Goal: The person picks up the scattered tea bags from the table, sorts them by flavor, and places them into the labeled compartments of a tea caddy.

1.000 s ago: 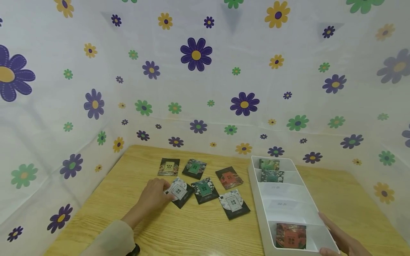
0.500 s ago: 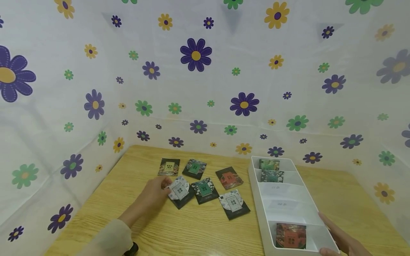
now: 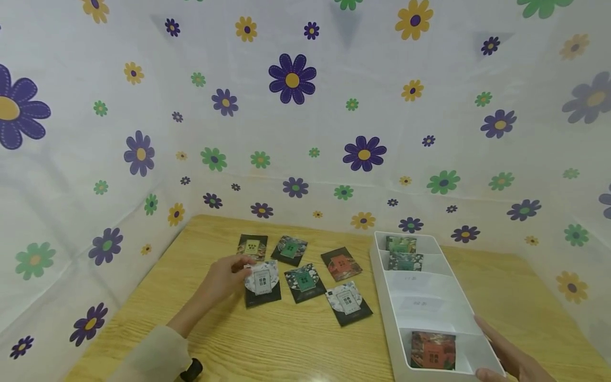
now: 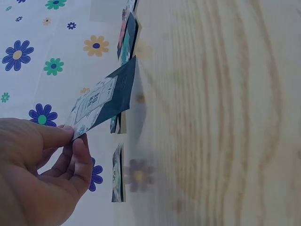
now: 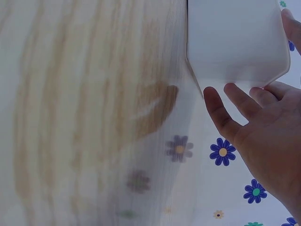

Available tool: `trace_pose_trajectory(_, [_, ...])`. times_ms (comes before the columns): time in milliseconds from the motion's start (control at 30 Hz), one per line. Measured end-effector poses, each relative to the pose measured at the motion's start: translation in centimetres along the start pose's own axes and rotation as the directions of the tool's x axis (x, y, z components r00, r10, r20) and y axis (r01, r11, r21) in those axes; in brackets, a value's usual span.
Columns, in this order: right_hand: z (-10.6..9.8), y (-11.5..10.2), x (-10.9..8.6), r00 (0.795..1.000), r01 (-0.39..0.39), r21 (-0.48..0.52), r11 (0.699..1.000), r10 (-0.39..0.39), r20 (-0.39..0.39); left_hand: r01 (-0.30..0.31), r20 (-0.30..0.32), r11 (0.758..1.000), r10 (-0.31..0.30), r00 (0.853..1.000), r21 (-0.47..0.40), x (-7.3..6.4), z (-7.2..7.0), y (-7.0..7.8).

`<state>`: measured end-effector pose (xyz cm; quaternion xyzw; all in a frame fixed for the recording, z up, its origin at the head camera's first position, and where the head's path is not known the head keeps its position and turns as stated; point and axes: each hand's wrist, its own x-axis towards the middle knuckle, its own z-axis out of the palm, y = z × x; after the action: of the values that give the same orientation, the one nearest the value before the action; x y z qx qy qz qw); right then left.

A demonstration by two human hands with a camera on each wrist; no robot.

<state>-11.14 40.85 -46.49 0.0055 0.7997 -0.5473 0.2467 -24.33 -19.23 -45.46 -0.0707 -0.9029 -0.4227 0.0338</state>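
Observation:
With thumb and fingers, my left hand (image 3: 228, 277) pinches the left edge of a white-and-black tea sachet (image 3: 262, 284). In the left wrist view the sachet (image 4: 101, 99) tilts up, its printed face showing and its dark end close over the wood. My right hand (image 3: 515, 353) holds the near right corner of a white divided box (image 3: 389, 318), fingers along the side wall and thumb at the near end. The right wrist view shows the fingers (image 5: 216, 108) against the box's outer wall (image 5: 237, 42). Inside the box, a red sachet (image 3: 433, 350) lies in the nearest compartment.
On the table (image 3: 296, 345) lie more sachets: a yellow-labelled one (image 3: 253, 246), two green-labelled ones (image 3: 289, 249), a red one (image 3: 341, 263) and another white-and-black one (image 3: 348, 303). Light green (image 3: 401, 244) and dark green sachets (image 3: 406, 261) occupy the box's far compartments. Flowered sheeting (image 3: 320, 122) surrounds the table.
My left hand has drawn the white-and-black sachet slightly left, away from the green-labelled one, and turned it more upright toward me. The right hand and the box have stayed put.

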Motion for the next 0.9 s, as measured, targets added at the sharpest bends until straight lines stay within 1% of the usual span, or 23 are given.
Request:
trace_pose_trajectory(133, [0.1,-0.3,-0.2,1.000,-0.008,-0.042,0.999,0.008,-0.007,-0.025,0.019,0.999,0.026,0.999,-0.024,0.2,-0.2,0.5])
trace_pose_trajectory(233, [0.0,-0.4,-0.2,1.000,-0.008,-0.060,0.998,0.008,-0.004,-0.044,0.036,0.998,0.046,0.998,-0.049,0.4,-0.4,1.2])
trace_pose_trajectory(333, [-0.2,-0.3,-0.2,1.000,0.007,-0.059,0.998,-0.006,0.011,-0.063,0.055,0.995,0.067,0.996,-0.075,0.7,-0.4,2.1])
trace_pose_trajectory(500, [-0.4,0.2,0.0,0.999,0.040,-0.032,0.999,-0.039,0.038,-0.089,0.078,0.985,0.101,0.992,-0.150,1.1,-0.1,4.4])
trace_pose_trajectory(667, [-0.4,0.4,0.1,0.999,0.038,-0.021,0.999,-0.038,0.034,-0.106,0.092,0.964,0.132,0.987,-0.245,1.6,0.8,6.9])
trace_pose_trajectory(800, [-0.3,0.1,0.0,0.999,0.016,-0.016,1.000,-0.015,0.029,-0.106,0.121,0.945,0.149,0.981,-0.310,2.1,2.2,9.0])
trace_pose_trajectory(900, [-0.2,-0.1,-0.1,1.000,0.013,-0.029,0.999,-0.012,0.023,-0.087,0.144,0.938,0.142,0.979,-0.337,2.6,3.3,10.6])
